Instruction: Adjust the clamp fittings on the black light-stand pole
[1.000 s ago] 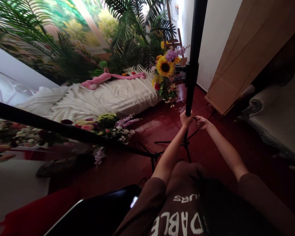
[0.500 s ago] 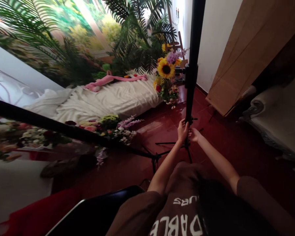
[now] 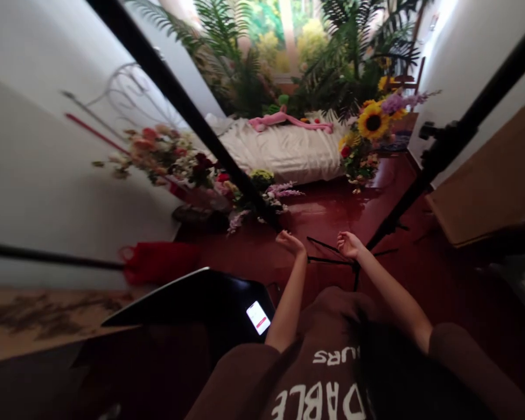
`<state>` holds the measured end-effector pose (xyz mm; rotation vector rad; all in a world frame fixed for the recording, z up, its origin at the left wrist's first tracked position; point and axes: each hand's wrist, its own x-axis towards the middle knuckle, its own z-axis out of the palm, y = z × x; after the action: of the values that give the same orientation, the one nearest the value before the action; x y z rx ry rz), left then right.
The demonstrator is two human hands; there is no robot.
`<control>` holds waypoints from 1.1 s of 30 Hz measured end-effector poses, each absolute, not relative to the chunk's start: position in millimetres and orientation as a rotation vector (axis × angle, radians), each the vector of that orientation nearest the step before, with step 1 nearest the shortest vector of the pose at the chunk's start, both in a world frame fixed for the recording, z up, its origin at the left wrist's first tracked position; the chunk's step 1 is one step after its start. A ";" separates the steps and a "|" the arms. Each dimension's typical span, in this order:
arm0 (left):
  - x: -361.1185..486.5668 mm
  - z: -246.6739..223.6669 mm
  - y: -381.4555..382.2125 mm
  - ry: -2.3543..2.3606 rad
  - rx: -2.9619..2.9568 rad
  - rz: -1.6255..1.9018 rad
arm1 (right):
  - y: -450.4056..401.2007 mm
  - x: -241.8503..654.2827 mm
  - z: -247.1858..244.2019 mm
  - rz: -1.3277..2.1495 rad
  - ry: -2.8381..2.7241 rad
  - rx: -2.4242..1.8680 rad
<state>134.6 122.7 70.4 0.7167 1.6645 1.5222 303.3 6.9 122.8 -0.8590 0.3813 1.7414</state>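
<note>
Left hand beside a black pole slanting up leftward.

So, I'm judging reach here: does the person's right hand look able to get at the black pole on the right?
Probably yes. The right hand looks empty and loosely curled, and the black pole slants down close beside it, with nothing visible in the way, though depth is hard to judge.

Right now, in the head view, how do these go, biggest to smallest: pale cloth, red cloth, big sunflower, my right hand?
Pale cloth
Red cloth
Big sunflower and right hand: too alike to rank; the hand is nearer the camera.
</note>
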 end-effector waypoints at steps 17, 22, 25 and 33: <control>73.2 196.8 205.4 1.163 1.434 1.581 | 155.9 195.1 227.0 2.355 -0.169 -0.485; 70.3 195.1 207.4 1.080 1.385 1.570 | 157.2 188.1 230.7 1.954 -0.722 -0.870; 69.1 195.2 205.8 1.055 1.399 1.534 | 150.8 194.4 233.6 1.604 -0.976 -1.017; 69.6 180.6 209.6 1.038 1.400 1.551 | 147.2 207.2 262.7 0.588 -1.679 -1.271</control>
<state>69.6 209.6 180.6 1.4005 1.0378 1.5514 207.2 147.2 262.7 -1.2708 -1.6786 0.5878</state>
